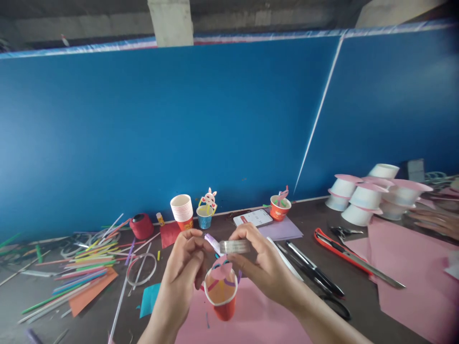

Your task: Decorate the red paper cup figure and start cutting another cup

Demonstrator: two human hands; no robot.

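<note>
A silver strip (234,246) is pinched by the right hand (260,265); a purple strip (212,242) is nipped by the closed left hand (184,267). A red cup (221,294) is seen just below both, on pink paper (251,320); scissors (315,282) lie near.

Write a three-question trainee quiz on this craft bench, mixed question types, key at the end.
1. True or false: the left hand and right hand are both raised above the red cup.
2. What lies right of the black scissors? A) red knife B) glue stick C) straws
3. Fill in: the cup stands on a ___ sheet.

Key: 1 true; 2 A; 3 pink.
</note>
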